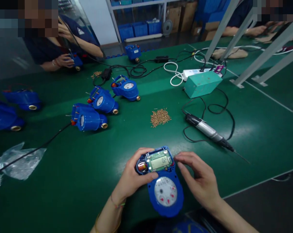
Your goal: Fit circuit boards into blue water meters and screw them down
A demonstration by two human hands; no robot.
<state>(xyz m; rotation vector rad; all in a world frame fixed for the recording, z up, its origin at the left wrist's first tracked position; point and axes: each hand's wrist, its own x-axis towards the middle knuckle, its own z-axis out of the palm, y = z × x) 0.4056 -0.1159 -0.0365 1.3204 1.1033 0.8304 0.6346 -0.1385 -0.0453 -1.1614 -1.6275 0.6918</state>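
A blue water meter [177, 191] is in front of me, its upper housing uncovered. Inside that housing are a green circuit board with a lit LCD [160, 162] and a battery [142, 166]. Below them sits a round white dial [165, 191] with red pointers. My left hand [136, 176] grips the meter from the left, thumb across the housing's lower edge. At the housing's right edge is my right hand [201, 178], thumb and forefinger tips brought close together. Whatever may be between those fingertips is too small to make out.
A pile of small brass screws [160, 117] lies ahead. An electric screwdriver [209, 132] with a cord rests to the right, near a green box [202, 84] and power strip [189, 73]. Several blue meters [88, 118] stand left, beside plastic bags [22, 161]. Another person's hand [64, 61] holds a meter.
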